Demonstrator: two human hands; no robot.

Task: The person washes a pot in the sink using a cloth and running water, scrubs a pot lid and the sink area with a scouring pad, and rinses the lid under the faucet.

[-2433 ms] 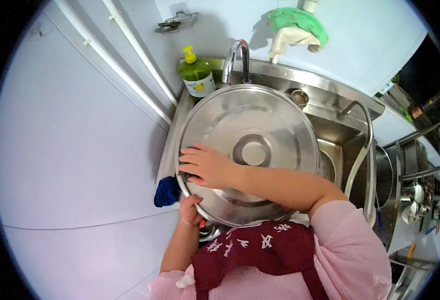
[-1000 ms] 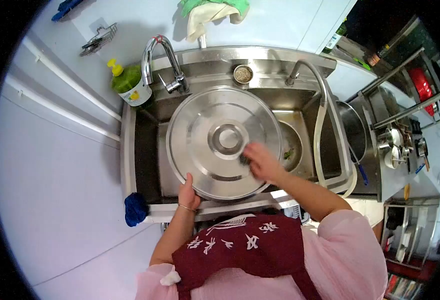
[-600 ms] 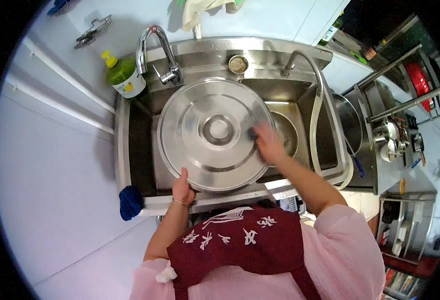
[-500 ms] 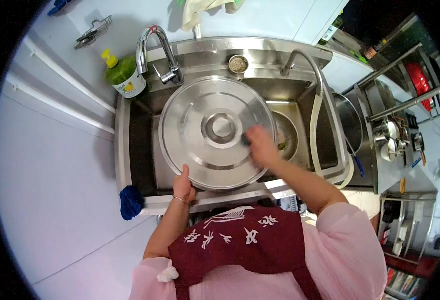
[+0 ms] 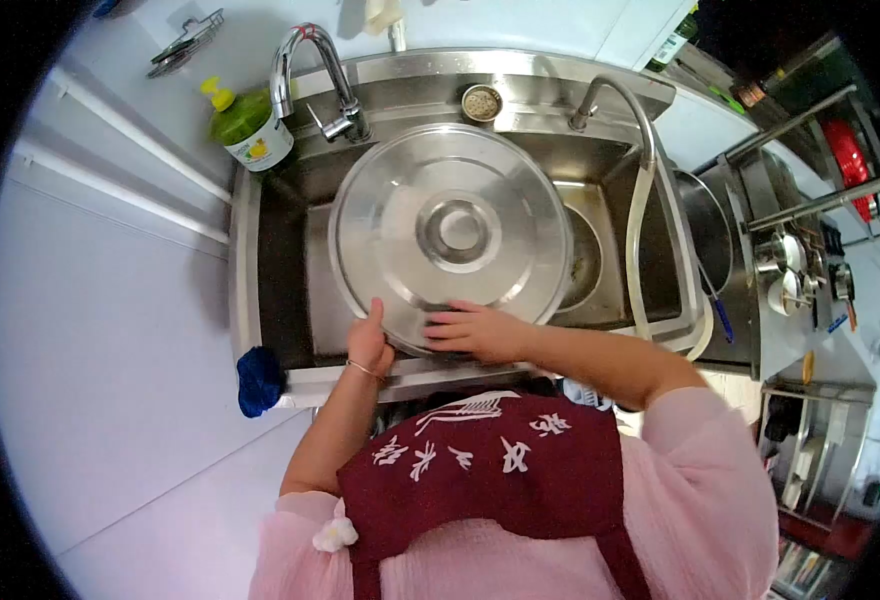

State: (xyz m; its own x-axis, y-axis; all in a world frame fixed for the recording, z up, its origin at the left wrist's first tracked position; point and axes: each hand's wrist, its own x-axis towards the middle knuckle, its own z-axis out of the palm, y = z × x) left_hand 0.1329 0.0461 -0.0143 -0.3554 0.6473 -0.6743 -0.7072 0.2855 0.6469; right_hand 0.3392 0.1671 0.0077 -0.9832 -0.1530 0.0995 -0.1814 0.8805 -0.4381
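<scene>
A large round steel lid [image 5: 380,220] with a raised centre knob lies over the sink [image 5: 245,250], covering most of the left basin and the divider. My left hand [image 5: 368,345] grips the lid's near rim, thumb on top and fingers curled beneath. On the lid's near part, just right of that, my right hand [image 5: 475,332] presses down with its palm low. Something small and dark, like a pad, shows under its fingers; its kind is mostly hidden.
A chrome faucet [image 5: 325,80] and a green soap bottle [image 5: 250,130] stand at back left. A small round tin [image 5: 481,103] sits on the ledge. A pale hose [image 5: 637,240] crosses the right basin, where a bowl [image 5: 585,265] rests. A blue cloth [image 5: 260,382] hangs at the front-left corner.
My right hand has moved from the lid's right side, near the knob, to its near edge beside my left hand. My left hand keeps its hold. The camera view shifted slightly.
</scene>
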